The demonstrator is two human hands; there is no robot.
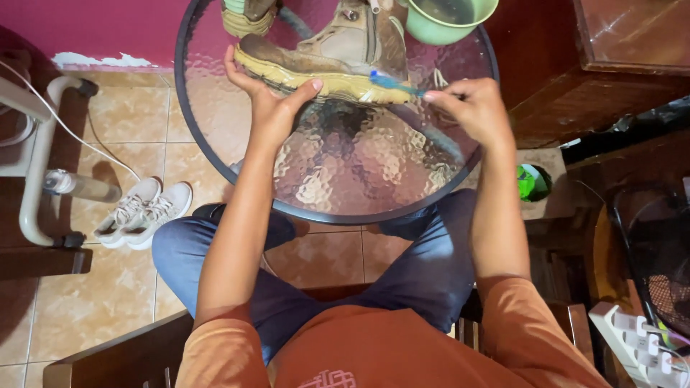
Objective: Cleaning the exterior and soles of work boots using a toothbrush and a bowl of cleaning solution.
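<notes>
One tan boot [338, 54] lies on round glass table [338, 162]. Left hand [267, 108] grips its sole; right hand [471, 108] pinches one blue toothbrush [392, 83] against it. One green bowl [445, 18] behind; two white sneakers [144, 212] on floor.

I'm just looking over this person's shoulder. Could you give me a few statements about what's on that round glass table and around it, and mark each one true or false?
1. The left hand grips the tan boot at the toe end of its sole. True.
2. The right hand holds a red sponge. False: it holds a blue toothbrush with its head against the boot's sole.
3. A green bowl stands on the round glass table, beside the boot. True.
4. A pair of black sandals lies on the floor. False: a pair of light-coloured sneakers lies there, to the person's left.
5. The boot lies on the person's lap. False: it is on the table.
</notes>
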